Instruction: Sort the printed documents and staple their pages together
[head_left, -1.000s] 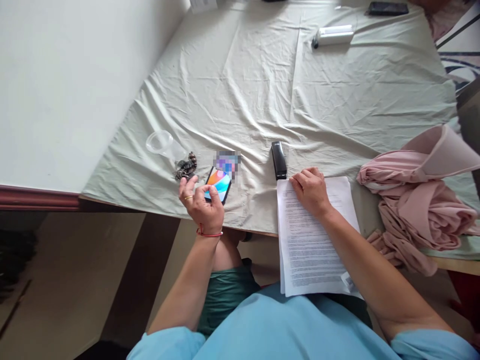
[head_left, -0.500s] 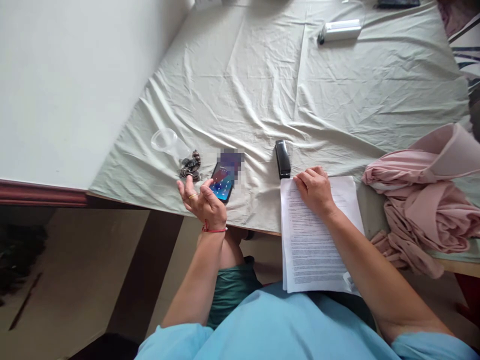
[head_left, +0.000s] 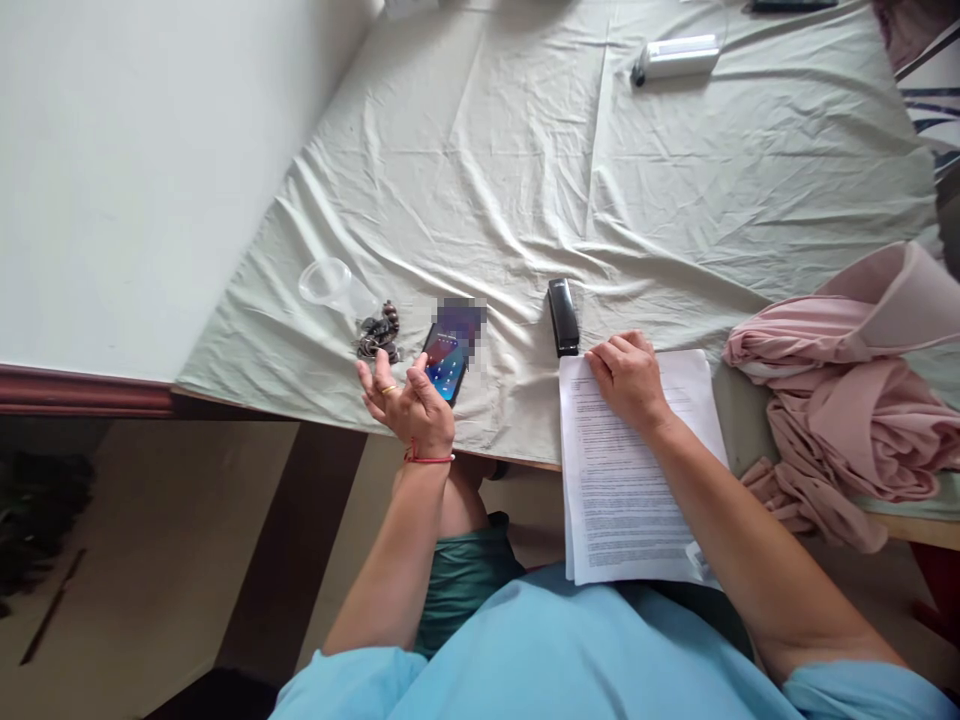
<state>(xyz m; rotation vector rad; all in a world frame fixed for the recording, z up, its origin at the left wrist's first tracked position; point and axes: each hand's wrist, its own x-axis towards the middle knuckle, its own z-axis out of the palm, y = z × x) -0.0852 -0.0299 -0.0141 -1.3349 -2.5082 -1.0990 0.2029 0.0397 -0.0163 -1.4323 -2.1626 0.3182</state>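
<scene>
My left hand (head_left: 415,405), a red string bracelet at its wrist, is open with fingers spread at the lower left edge of a smartphone (head_left: 448,375). One fingertip reaches the lit screen, which shows a keypad of dots; the phone's upper part is blurred out. The phone lies on the cloth. My right hand (head_left: 628,375) is closed, its fingers curled over the upper edge of a stack of printed papers (head_left: 630,500). The stack hangs over the table's front edge towards my lap. Just beyond its top left corner lies a black stapler (head_left: 564,317).
A clear plastic cup (head_left: 337,287) lies beside dark beads and cords (head_left: 381,332) left of the phone. Crumpled pink fabric (head_left: 847,400) is heaped on the right. Farther back on the pale green tablecloth (head_left: 510,150) lies a silver cylinder (head_left: 680,57). A white wall (head_left: 150,180) borders the left.
The left hand's fingers have shifted slightly at the phone's screen. My right hand has stayed on the papers. The whole view has moved a little.
</scene>
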